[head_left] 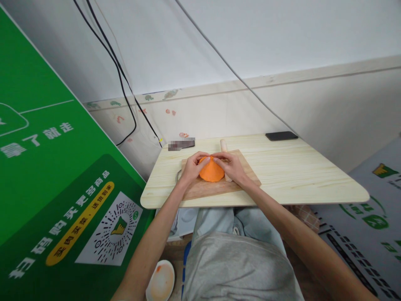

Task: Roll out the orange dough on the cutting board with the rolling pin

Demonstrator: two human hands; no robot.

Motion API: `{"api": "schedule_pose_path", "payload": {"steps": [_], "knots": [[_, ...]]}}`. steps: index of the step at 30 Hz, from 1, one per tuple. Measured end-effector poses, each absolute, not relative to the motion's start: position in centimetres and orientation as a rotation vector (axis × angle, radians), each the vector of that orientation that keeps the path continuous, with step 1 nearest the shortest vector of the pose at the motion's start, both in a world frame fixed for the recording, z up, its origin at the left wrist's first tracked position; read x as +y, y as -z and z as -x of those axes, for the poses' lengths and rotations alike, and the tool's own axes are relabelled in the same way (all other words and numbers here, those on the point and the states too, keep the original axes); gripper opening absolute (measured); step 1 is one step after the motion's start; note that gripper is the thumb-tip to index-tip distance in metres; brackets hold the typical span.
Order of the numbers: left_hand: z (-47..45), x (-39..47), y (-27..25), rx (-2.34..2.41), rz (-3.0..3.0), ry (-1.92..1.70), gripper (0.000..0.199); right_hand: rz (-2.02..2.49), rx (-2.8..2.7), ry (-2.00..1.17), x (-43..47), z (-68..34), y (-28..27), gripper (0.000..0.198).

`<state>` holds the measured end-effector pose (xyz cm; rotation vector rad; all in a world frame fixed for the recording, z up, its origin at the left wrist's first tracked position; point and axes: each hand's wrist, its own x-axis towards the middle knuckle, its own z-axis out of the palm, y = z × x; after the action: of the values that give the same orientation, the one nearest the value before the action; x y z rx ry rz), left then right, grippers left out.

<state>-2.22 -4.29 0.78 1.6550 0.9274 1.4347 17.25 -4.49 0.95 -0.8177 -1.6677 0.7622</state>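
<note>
A flat, round orange dough sheet (211,171) is held by its far edge between my two hands, its near edge hanging toward me over the wooden board (200,190). My left hand (194,166) pinches the edge from the left with thumb and fingers. From the right, my right hand (231,166) pinches it close beside the left thumb. A pale wooden rolling pin (223,145) lies on the board, partly hidden under my right hand. At the board's left side, a metal handle (178,175) shows.
The board sits on a light wood table (300,175) against the wall. A black phone (281,136) lies at the back right, and a dark, partly blurred flat object (188,144) at the back left. Below left is a white bowl (160,282) with orange smears. A green panel (46,125) stands left.
</note>
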Motion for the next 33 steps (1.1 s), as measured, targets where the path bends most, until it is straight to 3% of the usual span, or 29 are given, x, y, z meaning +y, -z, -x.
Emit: {"api": "schedule_pose_path", "payload": {"steps": [8,19,33], "knots": [[2.57,-3.67,-0.57,0.952,-1.465,-1.514,0.043,0.869,-1.627,-0.678,-4.13,-17.29,-0.59,0.032],[2.60,-3.66,-0.43,1.019,-1.441,-1.552,0.031,0.861,-1.633,-0.743,-4.10,-17.23,-0.44,0.031],[2.63,-3.69,-0.47,1.051,-1.532,-1.530,0.036,0.901,-1.485,-0.664,-4.46,-17.31,-1.17,0.037]]}}
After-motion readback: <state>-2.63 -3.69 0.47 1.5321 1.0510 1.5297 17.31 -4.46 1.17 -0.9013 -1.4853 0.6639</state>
